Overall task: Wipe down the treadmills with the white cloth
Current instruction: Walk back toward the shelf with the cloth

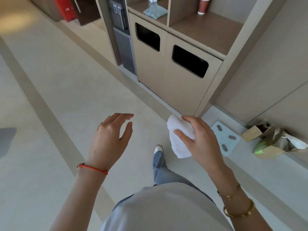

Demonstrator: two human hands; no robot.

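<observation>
white cloth (180, 135) bunched in the right hand (200, 139), fingers curled round it; left hand (111, 135) loose, empty. beyond, a bin cabinet (166, 77). no treadmill visible; best keep the cloth gathered while walking.

red box (66, 9), white marks, illegible

right hand's fingers (186, 118) hide part of the white cloth (179, 139).
</observation>
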